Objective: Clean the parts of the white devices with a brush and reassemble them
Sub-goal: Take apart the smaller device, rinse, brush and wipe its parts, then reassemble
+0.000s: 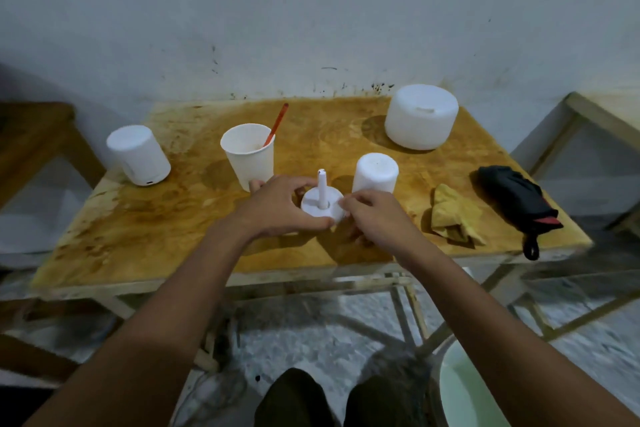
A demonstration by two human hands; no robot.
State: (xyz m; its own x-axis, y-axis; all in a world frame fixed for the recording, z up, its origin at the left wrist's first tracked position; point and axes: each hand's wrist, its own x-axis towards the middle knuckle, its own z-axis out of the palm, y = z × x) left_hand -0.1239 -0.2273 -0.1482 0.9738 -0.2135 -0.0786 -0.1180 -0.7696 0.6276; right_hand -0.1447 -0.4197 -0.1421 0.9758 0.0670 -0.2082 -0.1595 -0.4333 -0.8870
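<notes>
Two hands point(280, 206) point(375, 218) around stemmed white disc point(312, 208)

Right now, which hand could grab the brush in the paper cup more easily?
Probably the left hand: the paper cup with the brush stands just beyond it, while the right hand must cross the stemmed white part both hands grip.

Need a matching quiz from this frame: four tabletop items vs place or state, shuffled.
Things:
1. paper cup
2. yellow cloth
3. white disc with stem
4. large white tub

Place or state:
A. held by left hand and right hand
B. back right of table
C. red handle sticking out
D. crumpled beside black umbrella

Pairs: 1-C, 2-D, 3-A, 4-B.
</notes>
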